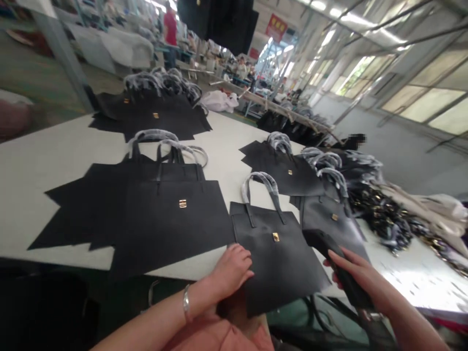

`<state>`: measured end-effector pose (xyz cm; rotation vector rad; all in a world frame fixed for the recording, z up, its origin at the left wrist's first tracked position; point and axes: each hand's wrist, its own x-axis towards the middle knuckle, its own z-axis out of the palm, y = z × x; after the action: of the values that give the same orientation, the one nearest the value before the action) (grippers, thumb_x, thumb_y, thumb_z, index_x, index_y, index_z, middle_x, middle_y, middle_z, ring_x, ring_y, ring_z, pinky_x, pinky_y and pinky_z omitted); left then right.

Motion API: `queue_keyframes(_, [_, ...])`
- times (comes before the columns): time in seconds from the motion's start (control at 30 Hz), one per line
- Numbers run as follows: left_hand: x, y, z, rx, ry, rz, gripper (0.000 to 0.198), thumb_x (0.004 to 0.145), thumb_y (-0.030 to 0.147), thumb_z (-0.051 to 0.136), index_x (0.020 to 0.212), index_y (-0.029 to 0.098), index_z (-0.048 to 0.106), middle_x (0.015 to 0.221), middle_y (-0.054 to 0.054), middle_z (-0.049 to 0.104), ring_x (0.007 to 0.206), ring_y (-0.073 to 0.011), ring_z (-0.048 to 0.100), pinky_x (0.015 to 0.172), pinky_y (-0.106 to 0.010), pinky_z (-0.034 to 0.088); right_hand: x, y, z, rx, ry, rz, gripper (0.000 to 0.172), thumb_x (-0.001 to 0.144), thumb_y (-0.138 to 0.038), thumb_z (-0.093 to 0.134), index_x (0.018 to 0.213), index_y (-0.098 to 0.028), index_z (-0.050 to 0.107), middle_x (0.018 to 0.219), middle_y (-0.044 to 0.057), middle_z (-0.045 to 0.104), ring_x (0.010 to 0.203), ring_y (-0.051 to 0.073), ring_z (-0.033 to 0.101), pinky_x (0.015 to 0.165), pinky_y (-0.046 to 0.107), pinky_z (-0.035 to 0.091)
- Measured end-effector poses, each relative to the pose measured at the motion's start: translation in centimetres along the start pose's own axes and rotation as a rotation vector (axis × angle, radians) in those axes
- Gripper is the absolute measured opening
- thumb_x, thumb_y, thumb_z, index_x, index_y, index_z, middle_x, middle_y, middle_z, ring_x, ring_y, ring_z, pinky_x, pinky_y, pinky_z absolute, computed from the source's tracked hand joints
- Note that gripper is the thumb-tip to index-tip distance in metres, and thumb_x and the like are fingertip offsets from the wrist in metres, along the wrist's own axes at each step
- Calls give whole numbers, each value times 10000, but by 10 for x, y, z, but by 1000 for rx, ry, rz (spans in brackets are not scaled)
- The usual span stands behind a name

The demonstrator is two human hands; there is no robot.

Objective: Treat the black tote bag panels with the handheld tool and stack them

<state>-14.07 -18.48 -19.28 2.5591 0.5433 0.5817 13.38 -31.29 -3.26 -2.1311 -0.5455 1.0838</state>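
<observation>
A black tote bag (281,263) with a gold clasp and plastic-wrapped handles lies at the table's front edge, its lower part overhanging. My left hand (234,267) is closed at this bag's left edge, fingers curled against it. In my right hand (361,275) is a black hand-held tool (343,268) with a broad head, fingers wrapped around its grip. The tool's head is over the bag's right edge; I cannot tell whether it touches. A metal fitting joins the tool's lower end to a dark hose or cable. To the left, a fanned stack of black tote bags (175,224) covers the table.
More stacked bags (157,114) lie at the far left of the white table (226,146), others (288,170) at the right. A pile of black straps with gold hardware (387,219) sits at far right. A metal post (66,58) stands at the left; people work behind.
</observation>
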Motion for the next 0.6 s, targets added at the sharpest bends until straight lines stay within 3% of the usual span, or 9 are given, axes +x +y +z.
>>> queue_keyframes(0.13, [23, 26, 18, 39, -17, 45, 335, 802, 305, 711, 1078, 157, 594, 1259, -87, 563, 1187, -245, 479, 1088, -405, 308, -28, 70, -29, 63, 51, 137, 366, 772, -508, 681, 964, -224, 553, 746, -7, 659, 502, 125, 570, 438, 229, 458])
queue_keyframes(0.27, [47, 44, 45, 45, -88, 170, 664, 786, 477, 700, 1315, 158, 456, 1448, -140, 379, 1364, -289, 284, 1120, -454, 242, -45, 114, -37, 168, 89, 211, 323, 781, -504, 672, 847, -208, 563, 654, -10, 637, 462, 122, 554, 405, 217, 429])
queue_keyframes(0.37, [59, 45, 59, 32, -150, 251, 768, 777, 603, 642, 1387, 213, 388, 1508, -146, 266, 1401, -319, 183, 1113, -521, 193, -46, 125, -39, 253, 109, 247, 316, 796, -505, 653, 829, -203, 565, 671, 9, 651, 454, 122, 554, 399, 213, 430])
queue_keyframes(0.6, [64, 41, 61, 35, -256, 314, 625, 862, 614, 492, 1378, 269, 420, 1500, -117, 293, 1396, -353, 174, 1097, -591, 109, -16, 116, -52, 279, 63, 228, 323, 784, -478, 683, 857, -189, 558, 674, 12, 663, 437, 125, 558, 382, 221, 439])
